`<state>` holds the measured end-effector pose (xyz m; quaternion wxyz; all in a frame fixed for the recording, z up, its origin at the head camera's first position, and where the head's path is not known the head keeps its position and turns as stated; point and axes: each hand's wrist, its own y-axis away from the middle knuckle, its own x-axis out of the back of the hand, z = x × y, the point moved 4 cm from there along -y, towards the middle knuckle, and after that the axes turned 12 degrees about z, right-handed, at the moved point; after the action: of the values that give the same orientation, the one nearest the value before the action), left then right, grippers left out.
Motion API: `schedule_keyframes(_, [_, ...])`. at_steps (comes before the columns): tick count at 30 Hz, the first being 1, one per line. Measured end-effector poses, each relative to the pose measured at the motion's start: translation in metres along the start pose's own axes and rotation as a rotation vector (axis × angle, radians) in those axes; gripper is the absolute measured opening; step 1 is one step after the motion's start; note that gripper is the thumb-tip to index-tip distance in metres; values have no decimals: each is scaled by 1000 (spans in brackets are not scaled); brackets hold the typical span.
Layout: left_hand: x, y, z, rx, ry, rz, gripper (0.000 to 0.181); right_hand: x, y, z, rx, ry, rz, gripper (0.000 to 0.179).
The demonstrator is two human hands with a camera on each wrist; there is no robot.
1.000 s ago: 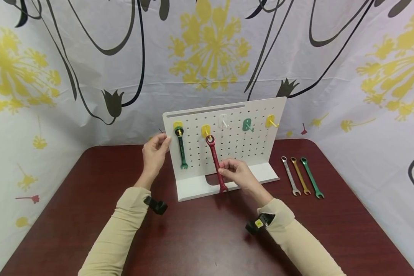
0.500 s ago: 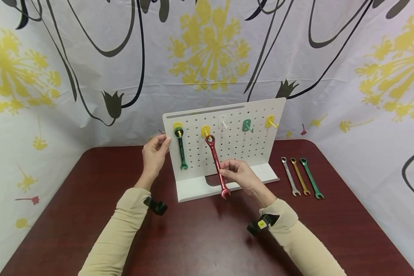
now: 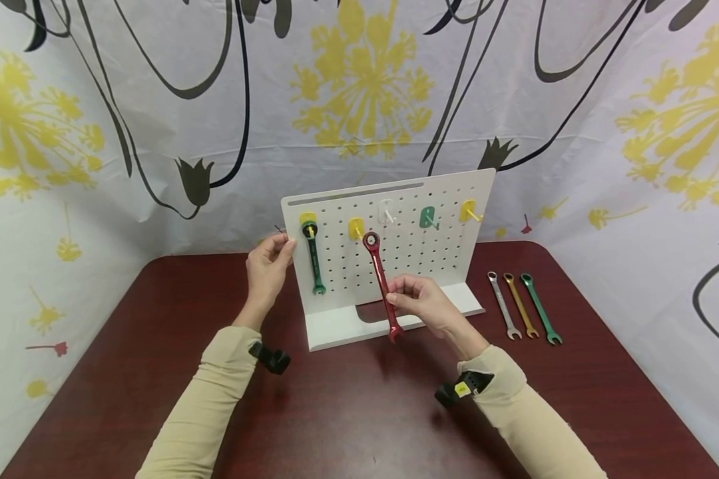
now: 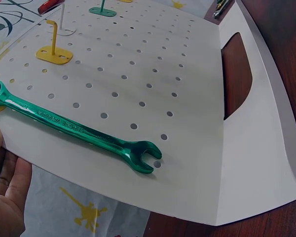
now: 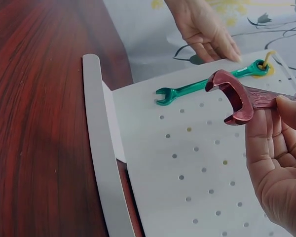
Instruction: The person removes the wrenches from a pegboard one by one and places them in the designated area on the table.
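Note:
A red combination wrench is pinched between thumb and fingers of my right hand, held slantwise before a white pegboard. Its ring end is up, just right of the second yellow hook; in the left wrist view that yellow hook is bare. My left hand grips the pegboard's left edge, thumb in front. Close to it a green wrench hangs by its ring on the leftmost yellow hook. The right wrist view shows the red wrench's open end up close.
On the table right of the board lie a silver wrench, a gold wrench and another green wrench. A white hook, a green hook and a yellow hook carry nothing. Patterned cloth hangs behind.
The red wrench's ring end has moved slightly right, from in front of the second yellow hook to beside it. My right hand has shifted a little right with it; my left hand stays put.

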<state>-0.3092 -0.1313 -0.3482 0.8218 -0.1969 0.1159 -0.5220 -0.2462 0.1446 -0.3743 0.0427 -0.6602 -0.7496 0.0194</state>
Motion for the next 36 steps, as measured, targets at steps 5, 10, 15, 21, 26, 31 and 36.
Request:
schedule_keyframes(5, [0, 0, 0, -3, 0, -1, 24, 12, 4, 3, 20, 10, 5, 9])
schedule_keyframes(10, [0, 0, 0, -5, 2, 5, 24, 29, 9, 6, 23, 33, 26, 11])
schedule_keyframes(15, [0, -1, 0, -7, -9, 7, 24, 49, 14, 11, 15, 47, 48, 12])
schedule_keyframes(21, [0, -2, 0, -12, -14, 3, 24, 79, 21, 20, 13, 70, 87, 9])
schedule_keyframes(26, [0, -3, 1, -16, -11, 8, 24, 105, 25, 22, 20, 97, 141, 8])
schedule_keyframes(31, [0, -2, 2, -5, -17, 2, 26, 131, 30, 25, -3, 100, 194, 9])
schedule_keyframes(36, [-1, -3, 0, -3, -24, -7, 25, 162, 36, 27, -40, 94, 250, 12])
